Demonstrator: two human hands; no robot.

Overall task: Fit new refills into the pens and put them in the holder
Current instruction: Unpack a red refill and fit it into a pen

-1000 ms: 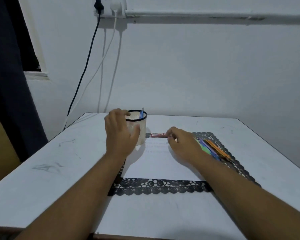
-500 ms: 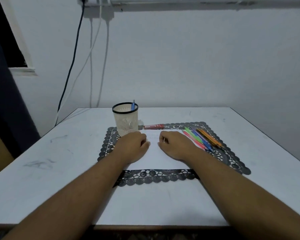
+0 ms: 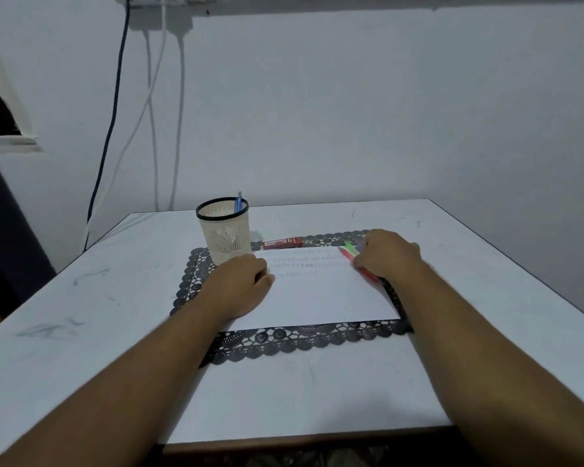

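My right hand [image 3: 386, 254] is curled over the coloured pens [image 3: 349, 248] at the mat's right edge, grip unclear. Left hand [image 3: 241, 284] rests loosely curled, holding nothing, beside the mesh holder [image 3: 224, 230].

right hand [image 3: 386, 254] covers most of the coloured pens [image 3: 350, 249], so can't tell if it's gripping one. label on the red box [image 3: 281, 243] is too blurry to read.

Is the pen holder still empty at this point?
No. A blue pen already stands inside the pen holder, poking above its black rim.
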